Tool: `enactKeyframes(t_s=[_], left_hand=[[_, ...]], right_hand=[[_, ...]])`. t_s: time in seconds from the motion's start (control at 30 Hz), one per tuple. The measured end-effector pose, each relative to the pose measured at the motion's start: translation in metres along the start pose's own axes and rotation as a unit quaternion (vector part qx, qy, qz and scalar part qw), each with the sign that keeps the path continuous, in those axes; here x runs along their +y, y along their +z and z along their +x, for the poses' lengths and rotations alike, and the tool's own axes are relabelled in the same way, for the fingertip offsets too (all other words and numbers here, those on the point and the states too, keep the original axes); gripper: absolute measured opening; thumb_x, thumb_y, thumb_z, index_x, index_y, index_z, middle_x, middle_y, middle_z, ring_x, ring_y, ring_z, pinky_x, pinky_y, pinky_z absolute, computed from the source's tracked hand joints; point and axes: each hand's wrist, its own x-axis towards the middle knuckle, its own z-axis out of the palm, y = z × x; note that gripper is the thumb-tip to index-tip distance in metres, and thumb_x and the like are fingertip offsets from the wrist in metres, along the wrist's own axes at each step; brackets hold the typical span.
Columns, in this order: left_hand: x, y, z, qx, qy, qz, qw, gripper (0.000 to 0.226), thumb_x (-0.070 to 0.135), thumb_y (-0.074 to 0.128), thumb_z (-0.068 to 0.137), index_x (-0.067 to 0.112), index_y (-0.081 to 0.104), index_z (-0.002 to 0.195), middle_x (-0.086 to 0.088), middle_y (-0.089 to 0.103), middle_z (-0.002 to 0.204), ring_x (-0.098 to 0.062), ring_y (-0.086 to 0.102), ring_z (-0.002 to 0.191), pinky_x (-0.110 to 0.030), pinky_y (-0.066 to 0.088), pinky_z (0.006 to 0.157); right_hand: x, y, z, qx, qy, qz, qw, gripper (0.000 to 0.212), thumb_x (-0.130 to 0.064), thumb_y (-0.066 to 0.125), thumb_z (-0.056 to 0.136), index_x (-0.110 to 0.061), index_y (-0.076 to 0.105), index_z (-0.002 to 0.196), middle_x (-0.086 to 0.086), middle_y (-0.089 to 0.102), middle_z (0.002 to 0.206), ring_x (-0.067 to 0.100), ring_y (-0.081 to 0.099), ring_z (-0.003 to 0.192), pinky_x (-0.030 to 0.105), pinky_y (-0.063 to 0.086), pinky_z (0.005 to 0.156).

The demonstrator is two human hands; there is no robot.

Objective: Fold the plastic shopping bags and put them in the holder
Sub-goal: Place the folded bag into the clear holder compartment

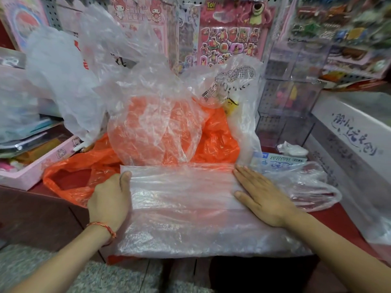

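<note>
Pressing clear bag [182, 193] flat under straight-fingered right hand [262, 197]; gripping its left edge in left hand [108, 199], thumb on top.

My left hand [110, 195] pinches the bag [182, 193] at its end, thumb [126, 178] on top, fingers tucked out of sight. My right hand [261, 196] lies flat, palm down, fingers straight and together. Both forearms reach forward.
</note>
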Motion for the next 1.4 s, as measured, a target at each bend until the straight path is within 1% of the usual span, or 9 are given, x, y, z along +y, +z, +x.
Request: enactKeyframes(t_s=[0.17, 0.33, 0.47, 0.6, 0.73, 0.97, 1.13, 1.27, 1.4], left_hand=[[0.004, -0.02, 0.006, -0.088, -0.082, -0.147, 0.982, 0.05, 0.039, 0.046, 0.095, 0.006, 0.042, 0.057, -0.012, 0.045, 0.056, -0.022, 0.04, 0.055, -0.033, 0.026, 0.055], [-0.006, -0.046, -0.008, -0.238, -0.275, -0.326, 0.872, 0.029, 0.034, 0.067, 0.082, 0.005, 0.07, 0.086, -0.013, 0.071, 0.083, -0.031, 0.066, 0.084, -0.039, 0.049, 0.087], [0.0, -0.049, -0.024, -0.176, -0.174, -0.296, 0.922, 0.021, 0.019, 0.057, 0.091, 0.012, 0.064, 0.073, 0.005, 0.066, 0.059, -0.019, 0.062, 0.064, -0.023, 0.045, 0.059], [0.008, -0.041, -0.033, -0.101, -0.044, -0.19, 0.976, 0.023, 0.017, 0.051, 0.094, 0.019, 0.053, 0.072, 0.006, 0.058, 0.069, -0.011, 0.052, 0.066, -0.016, 0.037, 0.061], [0.005, -0.037, -0.04, -0.046, 0.047, -0.117, 0.991, 0.041, 0.014, 0.057, 0.091, 0.018, 0.032, 0.059, 0.004, 0.037, 0.053, -0.007, 0.035, 0.05, -0.013, 0.03, 0.051], [-0.018, -0.028, -0.041, -0.061, 0.018, -0.075, 0.995, 0.037, 0.026, 0.051, 0.094, 0.012, 0.041, 0.061, -0.002, 0.048, 0.055, -0.023, 0.046, 0.056, -0.037, 0.028, 0.055], [-0.024, -0.034, -0.041, -0.081, -0.008, -0.019, 0.996, 0.029, 0.029, 0.048, 0.095, 0.01, 0.05, 0.072, -0.008, 0.059, 0.063, -0.036, 0.057, 0.067, -0.037, 0.037, 0.057], [-0.014, -0.058, -0.039, -0.02, 0.205, 0.138, 0.969, 0.026, 0.03, 0.051, 0.091, 0.007, 0.06, 0.099, -0.014, 0.066, 0.095, -0.036, 0.061, 0.086, -0.042, 0.048, 0.067], [0.006, -0.055, -0.061, -0.121, 0.485, 0.165, 0.85, 0.061, 0.059, 0.04, 0.087, 0.014, 0.047, 0.127, -0.011, 0.055, 0.132, -0.024, 0.042, 0.124, -0.039, 0.028, 0.106]], right_hand=[[-0.001, 0.0, 0.0, 0.021, -0.006, 0.004, 1.0, 0.104, -0.082, -0.023, 0.062, -0.028, -0.004, 0.148, -0.014, -0.006, 0.154, -0.006, -0.014, 0.136, 0.006, -0.023, 0.101], [-0.008, -0.005, 0.001, 0.042, 0.011, -0.002, 0.999, 0.103, -0.081, -0.007, 0.072, -0.019, 0.018, 0.149, -0.001, 0.017, 0.156, 0.013, 0.014, 0.144, 0.019, -0.001, 0.112], [-0.048, -0.016, 0.002, 0.209, -0.053, -0.046, 0.975, 0.056, -0.032, 0.038, 0.083, 0.003, 0.058, 0.122, 0.023, 0.059, 0.123, 0.038, 0.061, 0.108, 0.044, 0.047, 0.094], [-0.097, 0.007, -0.005, 0.124, -0.186, -0.029, 0.974, 0.06, -0.054, 0.023, 0.097, -0.018, 0.036, 0.143, 0.008, 0.034, 0.15, 0.024, 0.032, 0.137, 0.04, 0.016, 0.111], [-0.089, 0.027, -0.002, 0.05, -0.178, -0.093, 0.978, 0.069, -0.065, 0.017, 0.094, -0.024, 0.025, 0.148, 0.004, 0.017, 0.156, 0.024, 0.018, 0.143, 0.045, 0.008, 0.111], [-0.065, 0.021, -0.01, 0.022, -0.174, -0.094, 0.98, 0.074, -0.068, 0.012, 0.092, -0.022, 0.02, 0.15, 0.004, 0.014, 0.157, 0.025, 0.011, 0.144, 0.044, 0.004, 0.111], [-0.043, 0.015, -0.024, 0.011, -0.159, -0.087, 0.983, 0.077, -0.073, 0.003, 0.088, -0.028, 0.005, 0.15, -0.002, -0.002, 0.157, 0.018, -0.004, 0.145, 0.036, -0.006, 0.115], [-0.034, 0.01, -0.036, -0.002, -0.153, -0.082, 0.985, 0.077, -0.074, 0.001, 0.087, -0.029, -0.001, 0.15, -0.004, -0.009, 0.157, 0.011, -0.014, 0.144, 0.035, -0.009, 0.115], [-0.037, 0.008, -0.037, -0.009, -0.147, -0.085, 0.985, 0.08, -0.075, -0.003, 0.085, -0.028, -0.002, 0.15, -0.004, -0.011, 0.157, 0.013, -0.016, 0.143, 0.034, -0.011, 0.115]])
